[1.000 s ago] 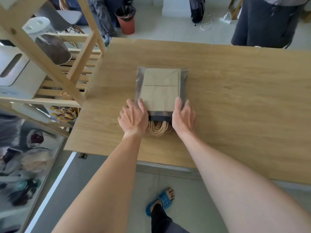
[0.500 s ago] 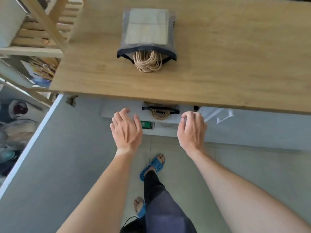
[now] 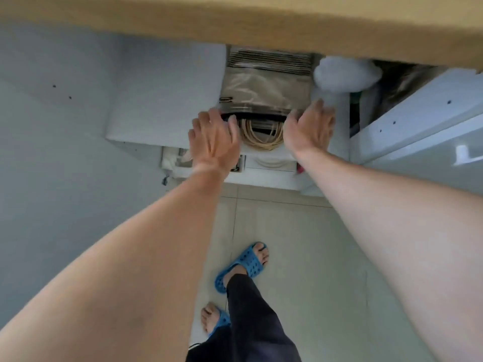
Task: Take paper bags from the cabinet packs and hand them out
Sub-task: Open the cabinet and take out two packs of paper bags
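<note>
Paper bags in a clear plastic pack (image 3: 266,90) lie on a white cabinet shelf (image 3: 167,100) under the wooden bench (image 3: 235,19). Both hands, left hand (image 3: 213,138) and right hand (image 3: 309,126), spread open, flank its mouth, touching the pack. Pale tiled floor (image 3: 300,257) lies below.

Both hands, left (image 3: 213,142) and right (image 3: 309,128), flank a wrapped bag pack (image 3: 266,94) in the cabinet (image 3: 167,100)

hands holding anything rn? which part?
Left hand and right hand are at the near corners of the plastic-wrapped bag pack; whether either has actually closed on it cannot be told.
</note>
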